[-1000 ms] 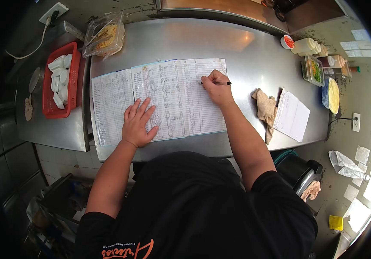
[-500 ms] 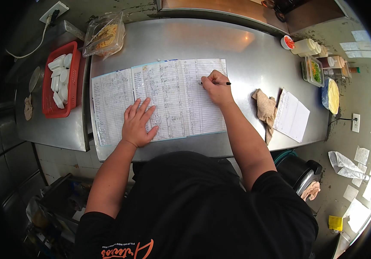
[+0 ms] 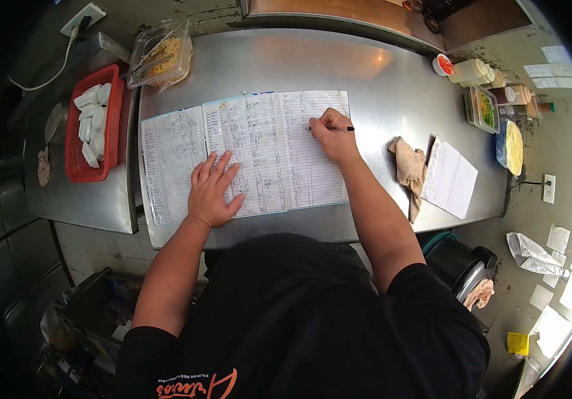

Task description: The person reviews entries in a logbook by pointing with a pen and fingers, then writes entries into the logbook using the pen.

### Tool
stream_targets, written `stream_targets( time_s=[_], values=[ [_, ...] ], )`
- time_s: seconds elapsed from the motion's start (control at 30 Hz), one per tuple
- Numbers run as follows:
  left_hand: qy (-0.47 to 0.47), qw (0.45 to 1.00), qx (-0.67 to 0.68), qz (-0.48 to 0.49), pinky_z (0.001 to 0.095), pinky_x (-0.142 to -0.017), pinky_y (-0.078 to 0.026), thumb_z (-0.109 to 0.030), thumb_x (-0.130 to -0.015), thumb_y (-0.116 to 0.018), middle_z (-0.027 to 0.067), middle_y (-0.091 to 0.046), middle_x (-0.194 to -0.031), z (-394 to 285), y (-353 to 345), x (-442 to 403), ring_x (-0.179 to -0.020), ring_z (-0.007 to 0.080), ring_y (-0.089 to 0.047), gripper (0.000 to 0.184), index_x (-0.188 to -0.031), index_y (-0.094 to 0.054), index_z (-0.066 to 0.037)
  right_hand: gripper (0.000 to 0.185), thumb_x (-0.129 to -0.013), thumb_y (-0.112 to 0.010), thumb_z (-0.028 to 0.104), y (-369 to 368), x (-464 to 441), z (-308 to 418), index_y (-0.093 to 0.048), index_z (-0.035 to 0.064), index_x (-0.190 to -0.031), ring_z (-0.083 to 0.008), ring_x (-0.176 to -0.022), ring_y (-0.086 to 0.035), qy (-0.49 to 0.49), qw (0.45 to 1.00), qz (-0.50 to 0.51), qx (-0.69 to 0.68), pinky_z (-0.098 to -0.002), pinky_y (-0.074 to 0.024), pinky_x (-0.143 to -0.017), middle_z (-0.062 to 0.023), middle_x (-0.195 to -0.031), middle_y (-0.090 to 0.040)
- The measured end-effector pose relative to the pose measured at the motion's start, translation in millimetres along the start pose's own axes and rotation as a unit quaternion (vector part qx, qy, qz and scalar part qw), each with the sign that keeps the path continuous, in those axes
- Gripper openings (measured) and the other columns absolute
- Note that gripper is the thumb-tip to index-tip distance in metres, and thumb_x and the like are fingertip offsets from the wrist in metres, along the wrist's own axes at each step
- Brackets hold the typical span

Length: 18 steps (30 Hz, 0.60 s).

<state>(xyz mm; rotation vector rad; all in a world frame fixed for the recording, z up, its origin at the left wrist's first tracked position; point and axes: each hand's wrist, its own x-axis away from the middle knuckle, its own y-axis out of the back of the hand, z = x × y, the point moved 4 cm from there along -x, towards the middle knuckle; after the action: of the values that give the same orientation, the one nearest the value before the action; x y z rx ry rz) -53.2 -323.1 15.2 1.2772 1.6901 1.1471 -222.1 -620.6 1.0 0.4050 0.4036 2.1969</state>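
Note:
An open record book (image 3: 319, 179) with ruled pages full of handwriting lies on the steel table. Its left page (image 3: 173, 153) is densely filled, while the lower right columns show blank lines. My left hand (image 3: 214, 193) rests flat with fingers spread across the lower middle of the book. In my right hand (image 3: 334, 136) a black pen (image 3: 345, 129) is pinched, its tip on or just over the right page's columns. The pen's far end sticks out to the right of my fingers.
A brown cloth (image 3: 409, 166) and a white notepad (image 3: 451, 178) lie to the right. Squeeze bottles (image 3: 472, 72) and a tub of chopped greens (image 3: 484, 108) stand at the back right. At left are a red basket (image 3: 74, 169) and a clear plastic container (image 3: 181, 63).
The pen has tilted or shifted very slightly in my right hand. My left hand and the book stay where they were.

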Motion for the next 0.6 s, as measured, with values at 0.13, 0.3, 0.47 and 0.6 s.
stream_targets(
  time_s=[0.13, 0.3, 0.47, 0.6],
  values=[
    [-0.001, 1.000, 0.000, 0.000, 0.0554, -0.126, -0.022, -0.042, -0.085, -0.074, 0.0106, -0.041, -0.168, -0.4, 0.4, 0.0, -0.154, 0.0379, -0.034, 0.068, -0.146, -0.061, -0.013, 0.029, -0.091, -0.076, 0.023, 0.0, 0.4, 1.1, -0.061, 0.0027, -0.076, -0.0173, -0.068, -0.058, 0.002, 1.000, 0.001, 0.003, -0.0357, -0.0496, -0.065, -0.0084, -0.072, -0.064],
    [0.000, 1.000, -0.002, 0.001, 0.0554, -0.126, -0.022, -0.042, -0.085, -0.074, 0.0106, -0.041, -0.168, -0.3, -0.3, 0.0, -0.154, 0.0379, -0.034, 0.069, -0.146, -0.061, -0.013, 0.030, -0.091, -0.076, 0.024, -0.7, 1.0, 1.2, -0.061, 0.0030, -0.076, -0.0173, -0.068, -0.058, -0.013, 1.000, 0.008, 0.006, -0.0355, -0.0497, -0.065, -0.0083, -0.072, -0.064],
    [0.001, 1.000, 0.000, 0.001, 0.0551, -0.126, -0.021, -0.042, -0.085, -0.074, 0.0106, -0.041, -0.168, -0.4, -0.2, 0.0, -0.155, 0.0379, -0.033, 0.068, -0.146, -0.061, -0.013, 0.030, -0.092, -0.076, 0.025, -0.6, 1.6, 4.1, -0.062, 0.0028, -0.078, -0.0181, -0.069, -0.059, -0.013, 1.000, 0.013, 0.017, -0.0359, -0.0505, -0.066, -0.0091, -0.073, -0.065],
    [0.002, 1.000, -0.001, 0.002, 0.0548, -0.126, -0.021, -0.042, -0.085, -0.074, 0.0106, -0.041, -0.168, -0.6, -0.1, -0.2, -0.154, 0.0379, -0.034, 0.068, -0.145, -0.062, -0.013, 0.029, -0.092, -0.075, 0.026, -1.8, 2.3, 6.7, -0.063, 0.0030, -0.079, -0.0193, -0.069, -0.061, -0.002, 0.998, 0.010, 0.065, -0.0366, -0.0513, -0.067, -0.0101, -0.074, -0.067]
  ],
)
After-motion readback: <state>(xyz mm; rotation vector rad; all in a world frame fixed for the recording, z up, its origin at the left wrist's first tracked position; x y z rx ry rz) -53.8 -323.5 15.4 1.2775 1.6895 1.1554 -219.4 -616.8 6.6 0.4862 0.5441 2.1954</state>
